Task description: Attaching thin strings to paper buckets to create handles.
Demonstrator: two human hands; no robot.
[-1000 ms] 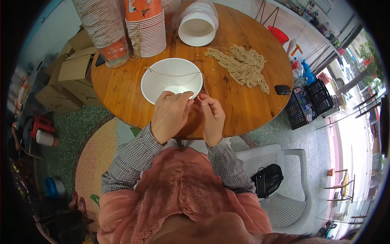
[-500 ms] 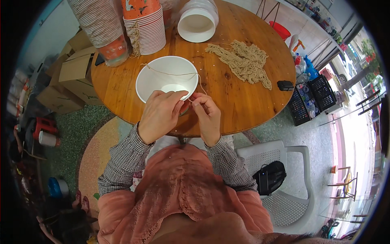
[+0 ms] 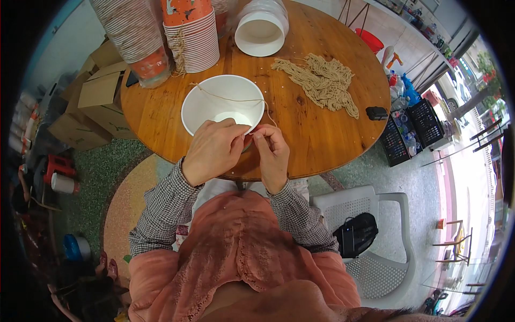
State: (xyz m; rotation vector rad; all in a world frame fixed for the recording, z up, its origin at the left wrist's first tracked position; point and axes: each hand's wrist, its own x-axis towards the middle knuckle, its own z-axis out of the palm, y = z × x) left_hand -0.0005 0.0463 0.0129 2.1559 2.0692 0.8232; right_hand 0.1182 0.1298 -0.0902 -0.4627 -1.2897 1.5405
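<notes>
A white paper bucket [image 3: 201,110] stands near the front edge of the round table, its mouth tipped toward me. Thin tan twine [image 3: 232,99] crosses the mouth from the far rim, passes over the right side and loops down to my fingers. My left hand [image 3: 214,147] is closed at the near rim, thumb and fingertips pinched close to the twine. On the outer right side, my right hand [image 3: 273,153] pinches the twine between thumb and index finger. The fingertips of both hands nearly meet; the twine's end and the bucket's near wall are mostly hidden.
A heap of tan twine [image 3: 322,83] lies on the wooden table [image 3: 316,145]. Behind stand stacked orange-and-white buckets [image 3: 193,45], a wrapped stack [image 3: 131,48] and white buckets lying sideways [image 3: 261,35]. A grey plastic chair [image 3: 394,214] holds a black bag [image 3: 357,234]. Cardboard boxes [image 3: 104,94] sit left.
The bucket has shifted slightly to the right. My right hand has moved a little left, closer to my left fingertips, still pinching the twine.
</notes>
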